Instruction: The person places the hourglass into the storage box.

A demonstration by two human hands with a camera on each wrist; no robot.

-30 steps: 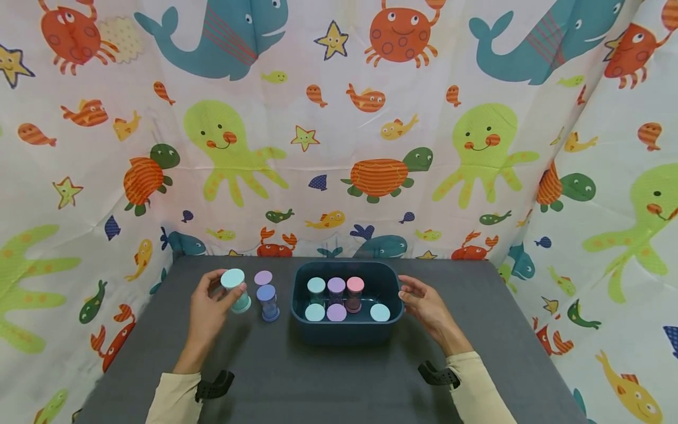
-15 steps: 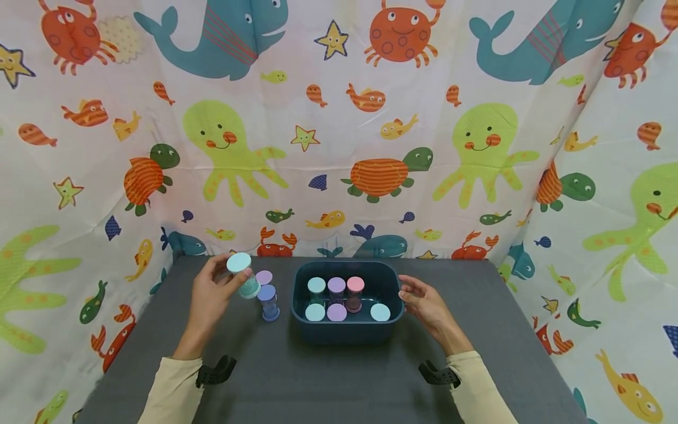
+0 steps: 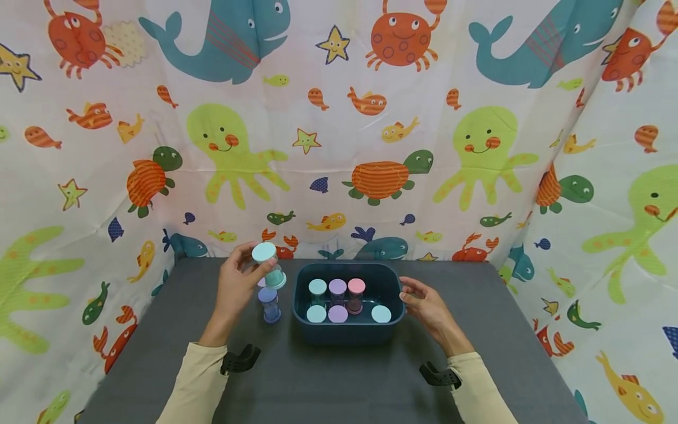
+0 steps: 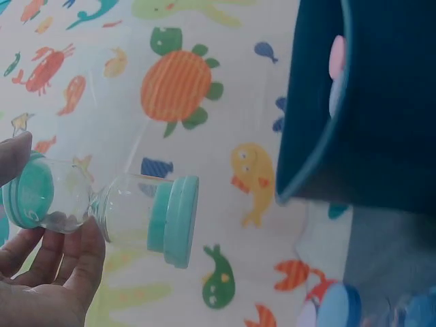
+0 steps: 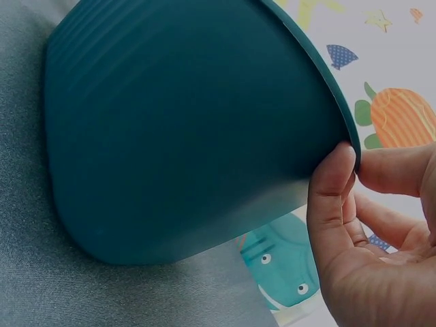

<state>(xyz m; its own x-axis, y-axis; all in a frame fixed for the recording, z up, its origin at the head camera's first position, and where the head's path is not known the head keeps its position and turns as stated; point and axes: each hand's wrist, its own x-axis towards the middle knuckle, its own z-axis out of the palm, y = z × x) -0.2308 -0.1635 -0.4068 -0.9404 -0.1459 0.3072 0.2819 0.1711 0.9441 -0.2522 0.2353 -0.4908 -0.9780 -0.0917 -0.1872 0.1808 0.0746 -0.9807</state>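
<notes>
My left hand [image 3: 235, 288] holds a mint-capped hourglass [image 3: 275, 275] between thumb and fingers, raised above the table left of the dark teal bin [image 3: 346, 334]. In the left wrist view the hourglass [image 4: 126, 210] shows clear bulbs and a narrow waist, lying sideways across that view. Below it on the table stands a blue-purple hourglass [image 3: 270, 307]; a lilac one [image 3: 262, 283] behind is mostly hidden. At the bin's right end, my right hand [image 3: 431, 309] pinches the rim, thumb and finger meeting there in the right wrist view.
Inside the bin are several hourglasses, among them a pink-capped one [image 3: 356, 287], a lilac-capped one [image 3: 337, 287] and a mint-capped one [image 3: 381, 314] at the front right. A grey cloth [image 3: 318, 383] covers the table. A sea-animal curtain [image 3: 328, 194] stands behind and at both sides.
My left hand has carried the mint hourglass rightward and a little upward, from left of the standing hourglasses to above them. The right hand stays at the bin's rim.
</notes>
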